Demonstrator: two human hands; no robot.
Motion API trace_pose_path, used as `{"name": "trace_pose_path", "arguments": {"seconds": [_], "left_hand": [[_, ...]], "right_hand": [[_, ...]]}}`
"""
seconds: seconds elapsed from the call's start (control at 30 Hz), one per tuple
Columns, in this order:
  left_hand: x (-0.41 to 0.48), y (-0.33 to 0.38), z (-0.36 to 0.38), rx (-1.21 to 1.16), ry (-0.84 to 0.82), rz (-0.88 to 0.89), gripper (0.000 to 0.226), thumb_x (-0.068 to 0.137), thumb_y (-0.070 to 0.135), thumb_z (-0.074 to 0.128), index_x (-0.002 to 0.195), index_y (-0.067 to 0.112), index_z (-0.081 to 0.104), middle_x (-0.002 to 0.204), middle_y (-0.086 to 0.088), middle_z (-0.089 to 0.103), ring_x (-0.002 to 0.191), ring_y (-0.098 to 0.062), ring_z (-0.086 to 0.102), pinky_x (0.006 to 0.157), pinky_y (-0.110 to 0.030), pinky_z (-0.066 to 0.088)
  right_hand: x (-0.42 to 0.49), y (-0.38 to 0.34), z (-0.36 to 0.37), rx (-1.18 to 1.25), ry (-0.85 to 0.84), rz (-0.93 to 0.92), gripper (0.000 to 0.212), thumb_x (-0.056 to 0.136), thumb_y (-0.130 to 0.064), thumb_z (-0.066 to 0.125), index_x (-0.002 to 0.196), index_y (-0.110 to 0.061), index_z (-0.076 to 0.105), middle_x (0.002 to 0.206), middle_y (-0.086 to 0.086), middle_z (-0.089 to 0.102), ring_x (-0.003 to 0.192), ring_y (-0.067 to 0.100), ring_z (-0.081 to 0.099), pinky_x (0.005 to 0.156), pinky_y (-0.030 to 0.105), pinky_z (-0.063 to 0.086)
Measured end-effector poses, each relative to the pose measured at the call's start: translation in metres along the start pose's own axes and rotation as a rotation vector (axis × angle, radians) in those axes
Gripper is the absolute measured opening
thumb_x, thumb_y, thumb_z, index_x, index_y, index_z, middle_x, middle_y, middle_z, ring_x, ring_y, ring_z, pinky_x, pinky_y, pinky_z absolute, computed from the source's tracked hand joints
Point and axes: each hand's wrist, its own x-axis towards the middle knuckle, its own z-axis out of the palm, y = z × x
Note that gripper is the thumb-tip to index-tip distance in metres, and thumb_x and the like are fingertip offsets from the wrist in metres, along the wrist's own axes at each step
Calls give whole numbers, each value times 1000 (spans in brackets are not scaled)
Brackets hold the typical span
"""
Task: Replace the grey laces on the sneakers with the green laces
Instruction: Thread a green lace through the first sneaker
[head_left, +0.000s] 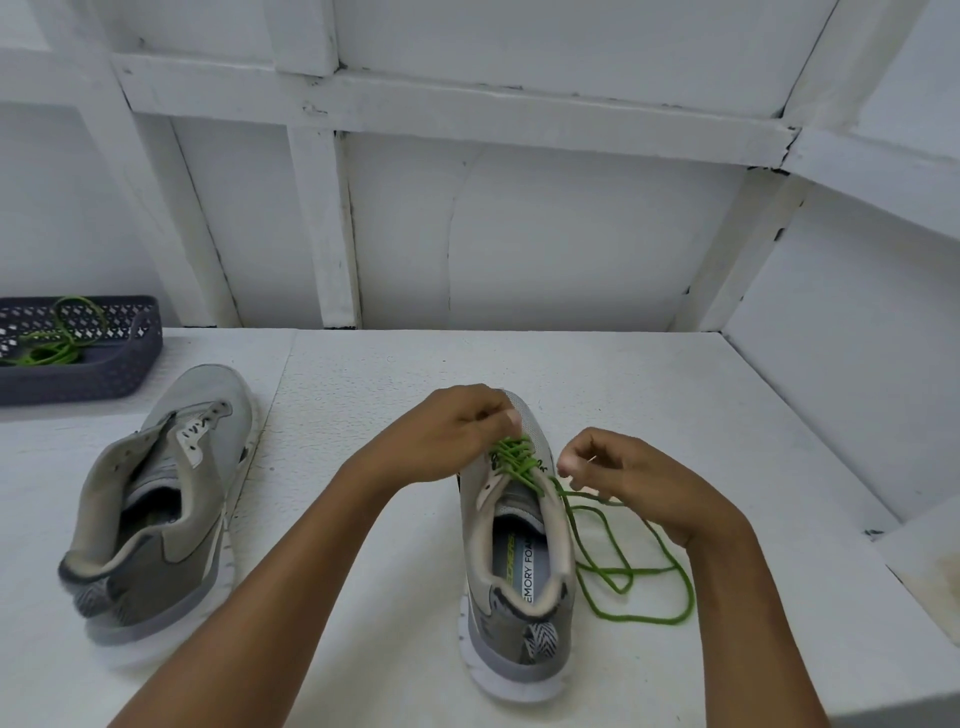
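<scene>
Looked down on a white surface (363, 374) boxed in by white panelled walls (571, 234). Found a grey sneaker (519, 561) at lower centre of the frame, upright on its sole, heel toward the camera and toe pointing away. Saw a green lace (514, 457) criss-crossed through the eyelets above its tongue, with the loose lengths trailing off the shoe's right side and lying in loops on the surface just right of the heel.

Noted the left hand (457, 431) over the toe end of that sneaker, fingers curled down onto the crossings and gripping the lace there. Noted the right hand (623, 473) just right of the eyelets, fingers curled, thumb and forefinger pressed together on what appeared to be a strand of the same lace; could not make out the exact pinch point.

Spotted the other sneaker (156, 509) well apart at lower left, also upright, tongue pulled open, toe angled to the upper right. Spotted a dark perforated basket (104, 374) at the left edge behind it, holding a second green lace (57, 348) in a loose tangle.
</scene>
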Motion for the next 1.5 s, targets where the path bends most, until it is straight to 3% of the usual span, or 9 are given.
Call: {"name": "trace_pose_path", "arguments": {"seconds": [0.2,0.47,0.63,0.9,1.07,1.13,1.2,1.33,1.5], "left_hand": [[2,-2,1,-9,16,-12,19,98,29,57,93,19,71,93,4,69,93,-17,64,91,-47,50],[10,12,10,5,-56,47,10,97,31,60,94,28,69,96,12,69,94,-6,63,90,-33,52],[18,43,15,-313,-154,122,14,95,25,65,102,13,67,81,-2,70,76,-18,65,77,-35,53],[36,38,11,-384,174,27,27,95,26,64,74,11,58,61,-1,59,59,-15,53,64,-31,44],[43,4,4,303,211,-187,16,94,31,56,100,18,63,103,-4,65,96,-23,60,79,-35,50],[36,4,4,410,222,-26,44,96,34,57,136,19,48,139,-5,47,124,-26,47,99,-43,45],[27,19,0,325,241,232,53,96,34,58,144,21,39,148,1,39,132,-18,39,105,-38,40],[15,44,-1,206,311,452,16,99,27,56,109,18,66,104,8,67,96,-8,58,80,-27,46],[16,27,-8,143,450,256,15,98,27,60,96,18,72,87,11,70,84,-5,62,74,-25,47]], "right_hand": [[7,-5,8,34,-144,15,21,98,-25,58,81,-12,59,68,-13,52,66,1,45,68,14,38],[1,-30,-12,203,92,-96,31,97,-30,55,69,-16,56,66,-3,58,72,12,56,77,35,41],[-5,-62,-25,269,244,-237,36,90,-40,56,67,-12,50,62,-2,46,67,15,51,70,33,40],[-11,-81,-43,347,440,-351,39,96,-34,54,60,-19,47,58,-4,43,64,17,46,67,33,38],[-11,-87,-38,337,436,-328,37,96,-33,54,66,-14,40,60,-3,39,57,17,37,56,27,32],[-9,-88,-33,262,390,-285,39,98,-31,54,66,-15,39,58,-4,36,53,14,30,53,25,27],[-8,-88,-25,151,321,-246,39,98,-33,56,66,-14,43,56,-7,35,52,11,27,50,21,26],[-9,-89,-12,92,259,-234,39,98,-35,57,62,-21,51,58,-4,38,51,9,30,49,16,31],[-14,-84,-13,204,423,-290,38,96,-33,58,67,-9,52,57,0,46,57,14,39,55,24,37]]}}
